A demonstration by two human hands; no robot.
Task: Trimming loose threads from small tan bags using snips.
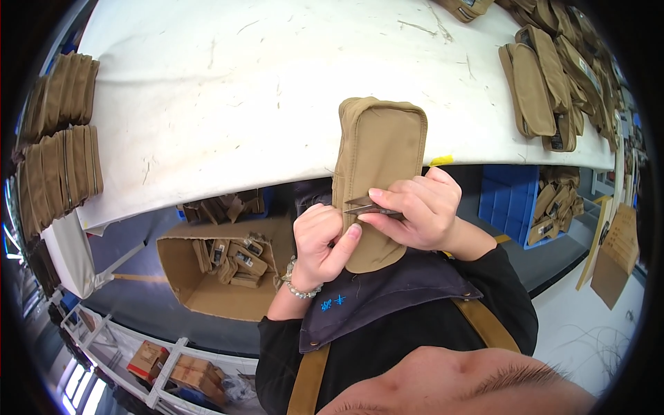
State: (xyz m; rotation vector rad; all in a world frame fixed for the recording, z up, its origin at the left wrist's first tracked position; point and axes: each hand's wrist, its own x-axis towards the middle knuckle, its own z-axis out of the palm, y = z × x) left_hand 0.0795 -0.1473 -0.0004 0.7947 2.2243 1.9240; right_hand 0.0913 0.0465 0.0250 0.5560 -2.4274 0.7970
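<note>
A long tan fabric pouch [389, 135] with rounded ends and a stitched border lies across the near edge of the white table, its lower end over my apron. My left hand [321, 242] is closed on the pouch's left edge, with the thumb pressed on the fabric. In my right hand [420, 211] is a pair of small dark metal thread snips [373, 208], gripped between thumb and fingers. The snips' tips point left, at the seam beside my left thumb. Whether a thread lies between the blades is too small to tell.
Stacked tan pouches [61, 166] stand at the table's left end, with a loose pile of pouches [532, 90] at the far right. Below are a cardboard box [173, 266] and a blue crate [508, 200], both holding pouches. Thread scraps dot the white tabletop [228, 104].
</note>
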